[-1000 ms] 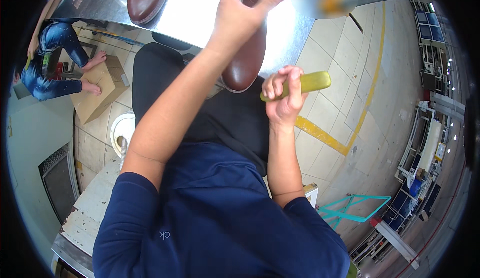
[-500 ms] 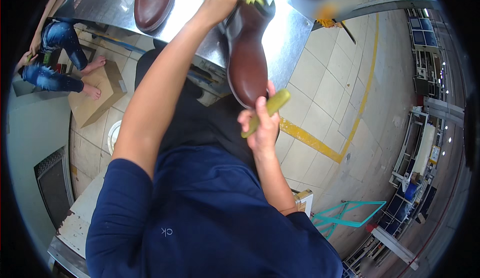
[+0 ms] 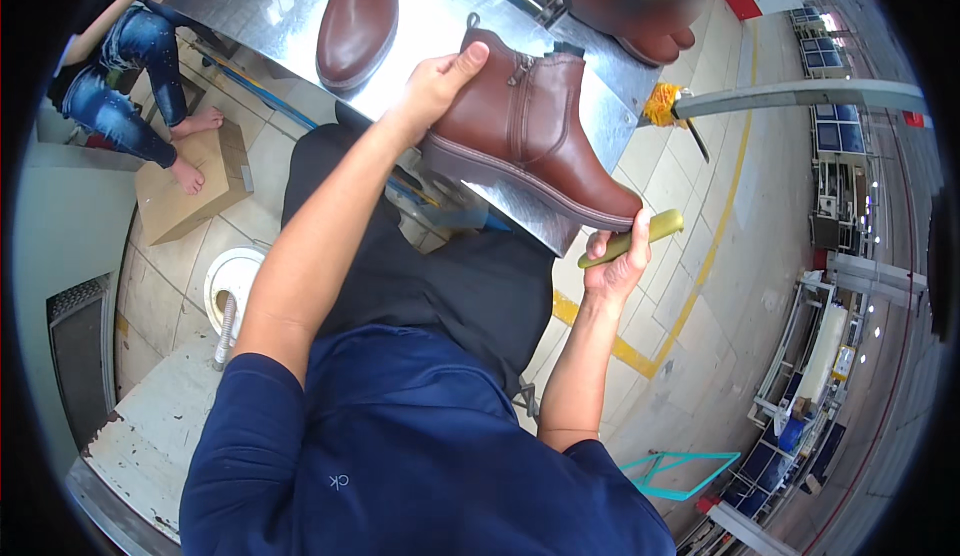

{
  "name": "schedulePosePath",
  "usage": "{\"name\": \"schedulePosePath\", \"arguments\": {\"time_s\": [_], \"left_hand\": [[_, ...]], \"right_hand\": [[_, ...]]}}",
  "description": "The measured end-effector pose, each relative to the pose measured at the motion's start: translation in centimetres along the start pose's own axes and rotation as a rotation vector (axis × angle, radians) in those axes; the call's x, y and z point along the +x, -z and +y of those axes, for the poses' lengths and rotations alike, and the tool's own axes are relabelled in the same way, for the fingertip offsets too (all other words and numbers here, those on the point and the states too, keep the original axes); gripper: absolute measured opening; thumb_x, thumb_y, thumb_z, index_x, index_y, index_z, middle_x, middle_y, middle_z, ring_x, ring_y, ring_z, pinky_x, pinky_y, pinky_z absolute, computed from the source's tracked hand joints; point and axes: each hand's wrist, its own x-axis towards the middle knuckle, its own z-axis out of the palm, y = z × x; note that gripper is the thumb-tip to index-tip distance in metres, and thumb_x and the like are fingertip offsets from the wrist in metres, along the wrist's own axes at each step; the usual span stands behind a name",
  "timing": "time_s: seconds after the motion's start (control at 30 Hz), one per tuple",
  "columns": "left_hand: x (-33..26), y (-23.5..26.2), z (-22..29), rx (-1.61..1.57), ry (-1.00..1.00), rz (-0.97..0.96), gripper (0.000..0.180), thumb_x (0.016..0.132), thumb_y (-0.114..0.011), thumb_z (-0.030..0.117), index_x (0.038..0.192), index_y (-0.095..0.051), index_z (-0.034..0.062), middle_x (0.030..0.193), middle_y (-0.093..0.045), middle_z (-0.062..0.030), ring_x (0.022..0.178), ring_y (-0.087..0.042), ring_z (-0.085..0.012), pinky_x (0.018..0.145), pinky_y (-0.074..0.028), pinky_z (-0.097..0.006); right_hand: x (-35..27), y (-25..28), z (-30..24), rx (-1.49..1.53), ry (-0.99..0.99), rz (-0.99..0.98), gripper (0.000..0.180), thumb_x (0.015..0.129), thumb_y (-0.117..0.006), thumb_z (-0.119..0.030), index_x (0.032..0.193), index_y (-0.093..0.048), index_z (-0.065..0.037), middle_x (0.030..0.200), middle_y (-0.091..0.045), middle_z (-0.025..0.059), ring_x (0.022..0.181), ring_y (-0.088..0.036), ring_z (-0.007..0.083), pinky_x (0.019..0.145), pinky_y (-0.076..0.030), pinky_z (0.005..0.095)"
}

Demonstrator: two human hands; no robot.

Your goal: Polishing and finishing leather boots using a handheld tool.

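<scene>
A brown ankle boot (image 3: 520,121) with a side zip and a pull loop is held on its side in front of the metal table, its sole facing me. My left hand (image 3: 437,91) is closed around the heel end, thumb up on the back of the boot. At the toe, my right hand (image 3: 617,268) supports the tip and also grips a flat, olive-green bar (image 3: 650,238) across its fingers. What that bar is I cannot make out. Another brown boot (image 3: 360,26) lies on the shiny metal table (image 3: 240,6) to the left.
Blurred brown footwear (image 3: 640,11) sits at the table's far right, near a grey rail (image 3: 800,98) with yellow wrapping. On the left, a person's bare feet rest on a cardboard box (image 3: 195,181). A round white fixture (image 3: 230,286) stands by my left elbow.
The boot has been turned from toe-toward-me to sideways, so its zip side shows. My right hand has moved right with the bar; the left hand now holds the heel.
</scene>
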Motion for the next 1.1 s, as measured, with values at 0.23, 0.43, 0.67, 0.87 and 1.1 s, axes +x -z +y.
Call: {"name": "schedulePosePath", "arguments": {"time_s": [0.23, 0.43, 0.67, 0.87, 1.1], "left_hand": [[-1.0, -0.6, 0.3, -0.052, -0.027, -0.045, 0.07, 0.095, -0.062, 0.064, 0.113, -0.071, -0.0022, 0.101, -0.072, -0.0073, 0.087, -0.068, -0.0122, 0.078, -0.055, -0.026], [-1.0, -1.0, 0.8, -0.113, -0.015, -0.068, 0.063, 0.099, -0.059, 0.059, 0.115, -0.071, -0.0015, 0.104, -0.073, -0.0069, 0.087, -0.068, -0.0121, 0.078, -0.055, -0.026], [-0.7, -0.7, 0.6, -0.181, 0.077, -0.083, 0.057, 0.098, -0.066, 0.051, 0.121, -0.066, -0.0014, 0.106, -0.071, -0.0069, 0.091, -0.068, -0.0134, 0.081, -0.055, -0.027], [-5.9, -3.0, 0.1, -0.161, -0.061, 0.232, 0.048, 0.094, -0.075, 0.031, 0.125, -0.062, -0.0023, 0.116, -0.066, -0.01, 0.103, -0.063, -0.0162, 0.091, -0.051, -0.03], [-19.7, -5.7, -3.8, -0.388, 0.281, 0.299, 0.05, 0.098, -0.069, 0.013, 0.142, -0.047, 0.0038, 0.134, -0.059, -0.0126, 0.116, -0.064, -0.0244, 0.094, -0.059, -0.042]], "right_hand": [[0.4, 0.3, 0.9, -0.009, -0.039, 0.035, 0.04, 0.103, -0.058, -0.043, 0.105, -0.063, -0.003, 0.069, -0.062, 0.007, 0.044, -0.049, 0.0131, 0.04, -0.038, 0.0252], [0.9, 0.9, 1.2, -0.03, -0.057, 0.044, 0.041, 0.103, -0.056, -0.044, 0.104, -0.064, -0.004, 0.061, -0.057, 0.005, 0.043, -0.048, 0.0129, 0.041, -0.037, 0.025], [0.9, 0.0, 0.9, -0.045, -0.051, 0.082, 0.043, 0.103, -0.056, -0.047, 0.1, -0.063, -0.005, 0.059, -0.055, 0.0035, 0.043, -0.047, 0.012, 0.04, -0.037, 0.0251], [5.4, -3.5, -0.1, -0.152, -0.016, 0.075, 0.049, 0.096, -0.07, -0.047, 0.119, -0.066, -0.003, 0.076, -0.059, -0.0008, 0.048, -0.047, 0.0077, 0.041, -0.034, 0.0223], [10.2, -11.3, 2.3, -0.557, 0.112, -0.206, 0.042, 0.094, -0.073, -0.043, 0.114, -0.074, -0.007, 0.074, -0.06, -0.0022, 0.061, -0.053, 0.0059, 0.054, -0.041, 0.0239]]}}
